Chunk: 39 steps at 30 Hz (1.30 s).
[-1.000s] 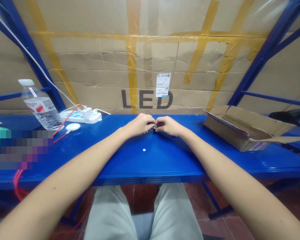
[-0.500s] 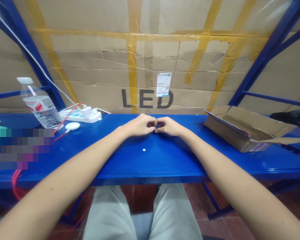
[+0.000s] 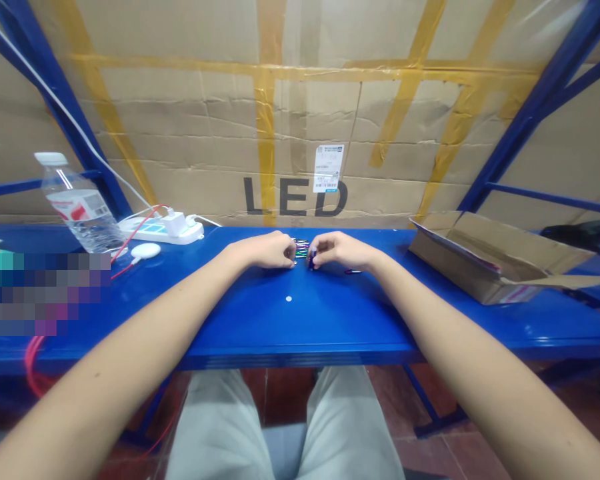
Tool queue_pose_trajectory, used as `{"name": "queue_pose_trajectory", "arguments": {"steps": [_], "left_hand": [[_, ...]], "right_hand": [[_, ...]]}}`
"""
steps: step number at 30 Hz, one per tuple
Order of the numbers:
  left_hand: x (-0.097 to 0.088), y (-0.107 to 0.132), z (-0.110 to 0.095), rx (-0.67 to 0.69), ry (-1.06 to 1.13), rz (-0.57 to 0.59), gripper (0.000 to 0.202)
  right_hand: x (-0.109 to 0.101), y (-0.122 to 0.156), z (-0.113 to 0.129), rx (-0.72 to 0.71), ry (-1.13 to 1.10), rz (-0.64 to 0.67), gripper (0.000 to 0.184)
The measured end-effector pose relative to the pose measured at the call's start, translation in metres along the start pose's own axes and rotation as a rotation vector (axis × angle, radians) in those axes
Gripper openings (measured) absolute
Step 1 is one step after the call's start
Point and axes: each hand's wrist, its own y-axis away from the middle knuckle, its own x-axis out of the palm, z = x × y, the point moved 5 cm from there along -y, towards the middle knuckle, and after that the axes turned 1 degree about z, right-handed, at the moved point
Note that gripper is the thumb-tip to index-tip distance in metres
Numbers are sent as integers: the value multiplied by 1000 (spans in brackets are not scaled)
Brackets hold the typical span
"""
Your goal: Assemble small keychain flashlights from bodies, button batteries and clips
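A small dark-blue piece [image 3: 312, 259] is held roughly upright just above or on the blue surface [image 3: 340, 327]; which of the two cannot be told. It is pinched between the thumb and fingers of the right hand [image 3: 343, 249], with little gap beyond its own width. The fingers of the left hand [image 3: 270, 250] are curled down and nearly closed beside a tiny pale bit [image 3: 295, 263]; whether that bit is gripped cannot be made out. Between the hands, slim coloured sticks [image 3: 301, 248] are laid side by side, and a slim purple item [image 3: 353, 271] is partly covered by the right wrist. For this fine handling, the piece is best kept in a light fingertip pinch, with both wrists steadied low and the sticks left undisturbed; a tight squeeze could make so small a part slip or roll. Compared with half a second earlier, when the fingertips were met at the middle, the hands have been parted, the sticks have been uncovered, and the dark-blue piece is now seen standing more upright. The white dot [image 3: 289, 299] nearer the front edge is unmoved.
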Motion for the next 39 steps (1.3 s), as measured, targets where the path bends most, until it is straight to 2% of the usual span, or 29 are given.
{"name": "queue_pose_trajectory", "arguments": {"steps": [4, 10, 14, 19, 21, 27, 31, 34, 39], "left_hand": [[4, -2, 1, -57, 40, 19, 5], [4, 0, 3, -115, 150, 104, 3], [3, 3, 5, -142, 229, 164, 3], [2, 5, 3, -136, 202, 196, 5], [2, 4, 2, -134, 190, 166, 6], [-12, 3, 4, -101, 262, -50, 7], [-24, 4, 2, -56, 234, -183, 14], [-30, 3, -2, -8, 166, -262, 11], [-35, 5, -10, 85, 189, -324, 8]], "right_hand": [[8, -1, 3, -21, 89, 37, 24], [18, -1, 8, -38, 255, 107, 21], [19, -1, 9, -52, 290, 107, 20], [18, -2, 8, -56, 317, 98, 19], [15, -3, 8, -56, 309, 73, 20], [2, -2, 11, -102, 108, -99, 25], [7, -4, 2, -47, 90, -34, 25], [10, -5, -1, -43, 75, -22, 25], [14, -5, 3, -57, 195, -28, 25]]}}
